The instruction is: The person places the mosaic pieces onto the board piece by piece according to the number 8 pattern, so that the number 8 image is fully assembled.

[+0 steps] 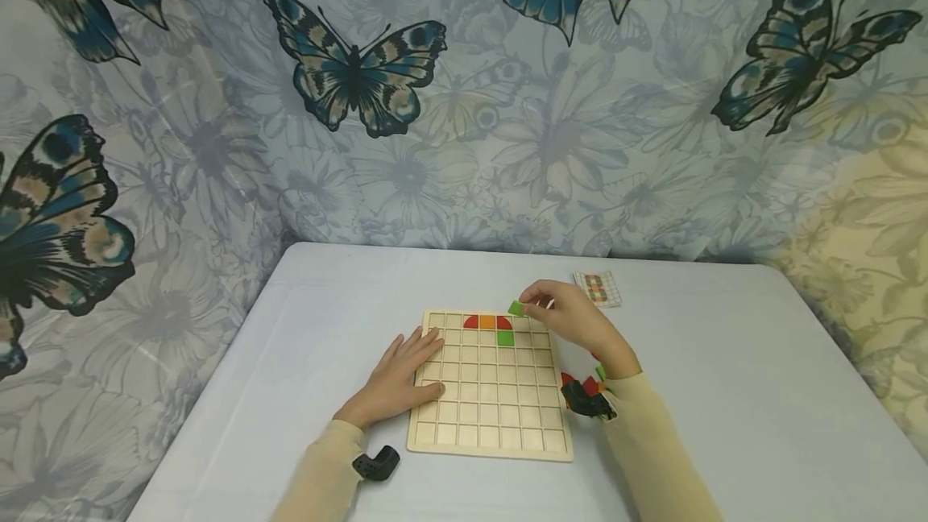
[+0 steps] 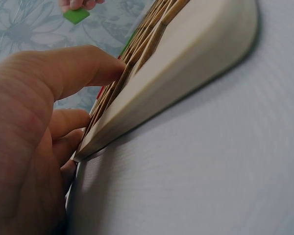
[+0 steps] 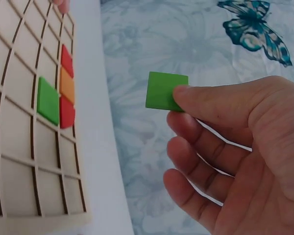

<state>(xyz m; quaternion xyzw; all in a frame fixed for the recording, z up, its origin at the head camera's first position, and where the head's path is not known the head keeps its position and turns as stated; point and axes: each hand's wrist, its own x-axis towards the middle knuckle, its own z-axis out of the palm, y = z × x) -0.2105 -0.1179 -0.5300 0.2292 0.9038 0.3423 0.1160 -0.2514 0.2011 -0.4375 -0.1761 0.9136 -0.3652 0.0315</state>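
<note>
A wooden grid board lies on the white table, with square cells marked off by raised ridges. In its far row sit a red piece, an orange square and a second red piece; a green square lies one row nearer, below the second red. My right hand pinches another green square tile between thumb and forefinger, raised above the board's far right corner. With fingers spread, my left hand rests on the board's left edge, thumb and fingertips touching it.
Loose red, green and orange pieces lie right of the board, partly hidden by the right wrist and its black strap device. A small printed pattern card lies behind the right hand. A butterfly-patterned wall covering stands behind the table.
</note>
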